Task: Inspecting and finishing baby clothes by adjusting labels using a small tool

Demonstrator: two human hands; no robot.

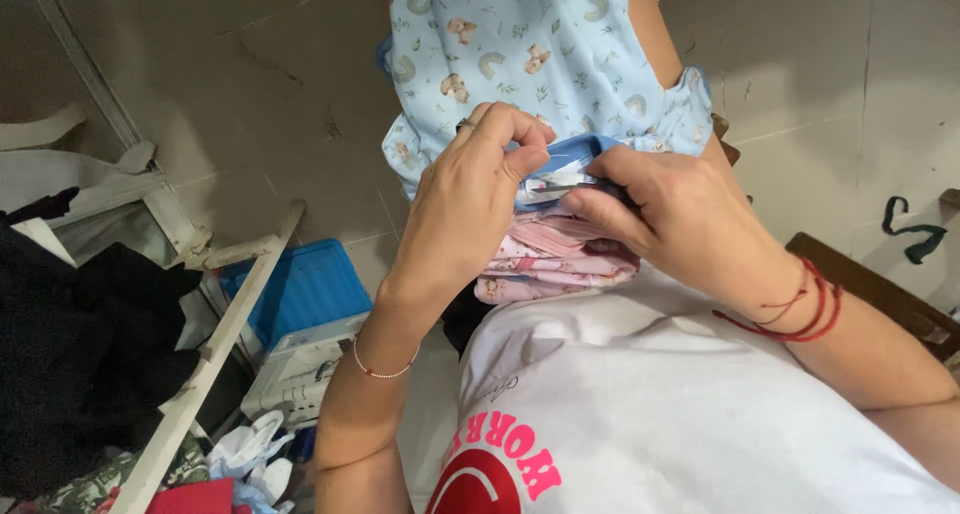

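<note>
A light blue garment [520, 44] printed with small bears hangs over my lap toward the floor. My left hand [470, 199] pinches its blue-trimmed edge [580, 149] with thumb and fingers. My right hand [675, 214] grips the same edge from the other side, holding a small white tag or tool [560, 182] against it; which one, I cannot tell. Under both hands lies a folded pink printed cloth [555, 259] on my lap. My left wrist has a thin bead bracelet, and red strings circle my right wrist.
A blue plastic box [305, 289] and a white machine [295, 369] sit on the floor at lower left. A white metal frame [215, 344] leans beside a dark cloth pile [80, 354]. A brown wooden chair edge [870, 289] is at right. The tiled floor [830, 84] spreads beyond.
</note>
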